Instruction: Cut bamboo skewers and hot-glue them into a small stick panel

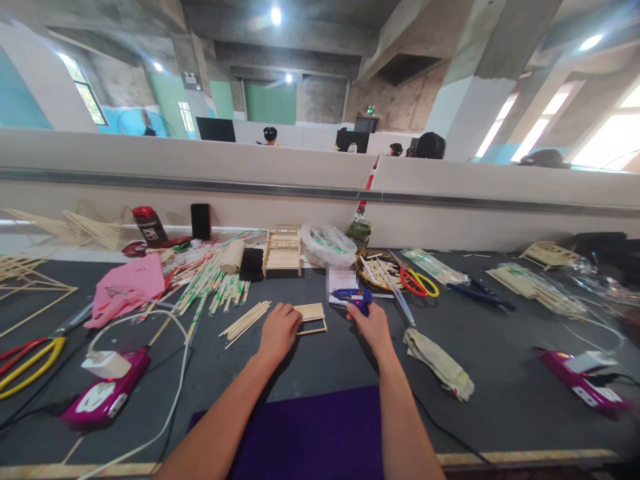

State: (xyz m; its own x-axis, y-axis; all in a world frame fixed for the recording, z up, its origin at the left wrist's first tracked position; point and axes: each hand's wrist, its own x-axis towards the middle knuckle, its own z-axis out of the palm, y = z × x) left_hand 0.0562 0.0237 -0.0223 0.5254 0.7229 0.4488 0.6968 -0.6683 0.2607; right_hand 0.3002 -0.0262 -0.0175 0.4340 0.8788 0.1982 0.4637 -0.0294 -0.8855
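My right hand is wrapped round a blue hot glue gun, whose nozzle points left above a small frame of wooden sticks. The fingers of my left hand are closed at the left end of this frame, which lies on the dark table; my hand covers that end. Just left of my left hand lies a small row of loose wooden sticks. A sheet of paper, partly blurred, is behind the glue gun.
Wrapped chopsticks spread at the back left, near a stick-built chair. A round basket holds short sticks and red-and-yellow-handled scissors. A work glove lies to the right. Purple power strips sit on both sides. Several people are beyond the partition.
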